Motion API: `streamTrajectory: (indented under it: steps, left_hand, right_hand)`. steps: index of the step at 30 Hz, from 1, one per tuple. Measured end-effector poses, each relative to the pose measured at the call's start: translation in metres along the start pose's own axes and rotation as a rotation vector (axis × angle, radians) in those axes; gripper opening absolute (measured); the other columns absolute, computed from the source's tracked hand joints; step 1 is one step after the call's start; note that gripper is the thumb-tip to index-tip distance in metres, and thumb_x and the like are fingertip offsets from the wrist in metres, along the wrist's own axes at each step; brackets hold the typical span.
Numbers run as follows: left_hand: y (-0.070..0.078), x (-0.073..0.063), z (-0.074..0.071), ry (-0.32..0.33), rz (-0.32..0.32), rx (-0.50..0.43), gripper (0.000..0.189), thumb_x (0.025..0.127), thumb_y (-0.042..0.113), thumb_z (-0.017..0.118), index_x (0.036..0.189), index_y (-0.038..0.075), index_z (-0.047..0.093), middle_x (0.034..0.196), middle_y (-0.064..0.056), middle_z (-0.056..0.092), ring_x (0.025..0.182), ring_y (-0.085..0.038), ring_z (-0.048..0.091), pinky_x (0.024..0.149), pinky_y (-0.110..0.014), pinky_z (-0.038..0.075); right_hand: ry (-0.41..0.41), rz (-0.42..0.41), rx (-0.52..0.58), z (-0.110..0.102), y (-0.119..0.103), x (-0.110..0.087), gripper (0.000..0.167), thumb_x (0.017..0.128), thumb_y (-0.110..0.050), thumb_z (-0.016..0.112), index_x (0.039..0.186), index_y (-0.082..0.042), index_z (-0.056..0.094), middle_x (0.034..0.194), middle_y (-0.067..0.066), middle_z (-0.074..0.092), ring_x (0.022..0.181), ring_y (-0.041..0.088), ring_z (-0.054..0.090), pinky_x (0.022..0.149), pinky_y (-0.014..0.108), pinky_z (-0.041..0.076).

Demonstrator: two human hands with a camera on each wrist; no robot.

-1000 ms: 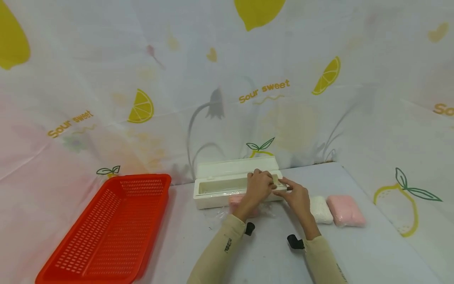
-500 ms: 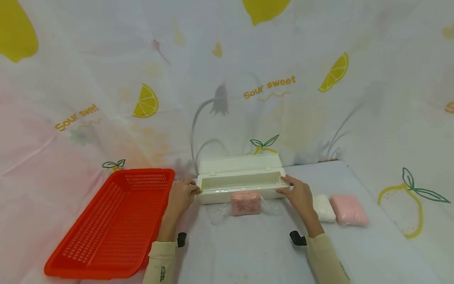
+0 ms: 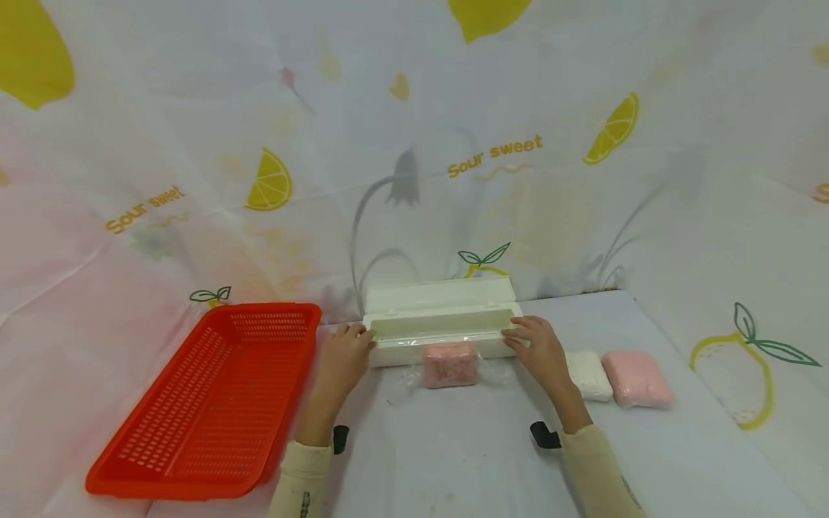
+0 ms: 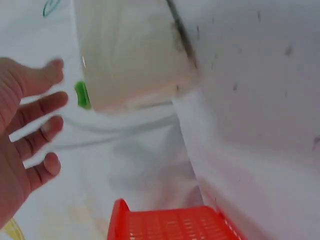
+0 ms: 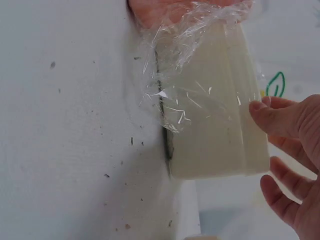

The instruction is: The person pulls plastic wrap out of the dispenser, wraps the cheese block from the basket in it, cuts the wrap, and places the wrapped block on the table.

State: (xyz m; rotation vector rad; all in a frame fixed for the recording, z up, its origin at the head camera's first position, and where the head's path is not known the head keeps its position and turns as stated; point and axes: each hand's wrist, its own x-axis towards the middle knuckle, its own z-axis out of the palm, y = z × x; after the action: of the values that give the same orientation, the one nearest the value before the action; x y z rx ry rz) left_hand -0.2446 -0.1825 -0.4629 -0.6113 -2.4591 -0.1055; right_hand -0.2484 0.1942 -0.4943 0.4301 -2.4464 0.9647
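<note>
A long white box stands at the back of the table with its hinged lid raised. In front of its wall sits a pink block in loose clear plastic film. My right hand is at the box's right end, thumb on the front rim and index finger behind it, pinching the edge. The other fingers are spread. My left hand is by the left end; the left wrist view shows its fingers spread apart, a gap between them and the box. A small green piece shows at the box's edge.
A red plastic basket stands at the left. Right of the right hand lie a white block and a wrapped pink block. A printed cloth hangs behind the white table, and dark specks dot the tabletop.
My left hand has moved from the box's right end to its left end, uncovering the pink block. The right hand stays at the right end, its fingers shifted slightly toward the front rim.
</note>
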Motion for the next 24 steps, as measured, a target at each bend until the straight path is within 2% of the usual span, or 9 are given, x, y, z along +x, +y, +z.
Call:
streamTrajectory:
  steps: [3,5,10,12,15,17,19,21,24]
  left_hand:
    - [0.008,-0.001,0.005,0.001,0.076,-0.027,0.032,0.076,0.014,0.086,0.105,0.008,0.073,0.097,-0.009,0.066,0.085,-0.030,0.056,0.061,-0.038,0.047]
    - [0.010,-0.003,0.011,0.016,0.111,-0.050,0.033,0.074,0.012,0.086,0.105,0.008,0.073,0.097,-0.009,0.065,0.084,-0.028,0.055,0.060,-0.036,0.045]
    - [0.005,-0.013,0.028,0.131,0.182,-0.104,0.023,0.073,-0.007,0.081,0.091,0.004,0.072,0.090,-0.010,0.065,0.076,-0.027,0.058,0.061,-0.035,0.049]
    - [0.004,-0.015,0.032,0.172,0.197,-0.139,0.020,0.074,-0.012,0.075,0.087,0.003,0.069,0.086,-0.011,0.064,0.073,-0.027,0.058,0.061,-0.036,0.050]
    - [0.008,-0.017,0.031,0.189,0.169,-0.232,0.020,0.075,-0.011,0.076,0.085,0.003,0.066,0.083,-0.010,0.062,0.073,-0.026,0.056,0.061,-0.035,0.049]
    - [0.014,-0.019,0.028,0.158,0.120,-0.315,0.020,0.077,-0.007,0.078,0.085,0.005,0.065,0.085,-0.007,0.061,0.077,-0.025,0.055,0.064,-0.035,0.049]
    - [0.020,-0.021,0.023,0.092,0.051,-0.424,0.020,0.078,-0.004,0.080,0.085,0.006,0.064,0.089,-0.006,0.060,0.085,-0.024,0.056,0.073,-0.036,0.051]
    - [0.027,-0.023,0.017,-0.010,-0.031,-0.543,0.017,0.082,-0.002,0.077,0.088,0.007,0.064,0.097,-0.006,0.062,0.094,-0.024,0.059,0.079,-0.037,0.053]
    - [0.037,-0.025,0.010,-0.186,-0.171,-0.733,0.011,0.093,0.007,0.068,0.103,0.008,0.063,0.110,-0.008,0.064,0.106,-0.025,0.061,0.088,-0.044,0.052]
  right_hand:
    - [0.034,-0.049,-0.010,0.002,-0.001,-0.001,0.017,0.077,-0.004,0.082,0.094,-0.006,0.079,0.109,0.014,0.071,0.110,0.037,0.057,0.093,0.052,0.044]
    - [0.058,-0.076,-0.018,0.004,-0.001,-0.002,0.017,0.076,-0.003,0.083,0.092,-0.006,0.079,0.104,0.011,0.072,0.103,0.034,0.059,0.089,0.049,0.047]
    - [0.067,-0.092,-0.005,0.007,-0.006,-0.008,0.016,0.077,-0.003,0.083,0.091,-0.008,0.078,0.098,0.004,0.070,0.094,0.028,0.061,0.081,0.044,0.050]
    - [0.043,-0.076,0.022,0.007,-0.009,-0.010,0.014,0.080,-0.005,0.081,0.092,-0.010,0.077,0.098,0.002,0.068,0.092,0.024,0.061,0.078,0.043,0.050]
    - [-0.004,-0.069,0.066,0.008,-0.011,-0.012,0.010,0.084,-0.007,0.078,0.093,-0.011,0.075,0.100,0.000,0.066,0.092,0.021,0.061,0.076,0.041,0.050]
    - [-0.032,-0.074,0.093,0.008,-0.013,-0.013,0.009,0.085,-0.007,0.077,0.093,-0.012,0.074,0.102,0.001,0.067,0.094,0.021,0.063,0.074,0.039,0.051]
    - [-0.060,-0.080,0.116,0.007,-0.015,-0.013,0.010,0.086,-0.007,0.076,0.094,-0.011,0.073,0.105,0.002,0.067,0.096,0.021,0.064,0.071,0.036,0.052]
    - [-0.092,-0.073,0.139,0.006,-0.017,-0.014,0.009,0.087,-0.008,0.075,0.095,-0.012,0.073,0.105,0.001,0.068,0.093,0.019,0.064,0.067,0.033,0.052]
    - [-0.152,-0.046,0.185,0.005,-0.021,-0.016,0.008,0.091,-0.012,0.072,0.098,-0.014,0.072,0.103,-0.001,0.068,0.089,0.016,0.063,0.065,0.030,0.052]
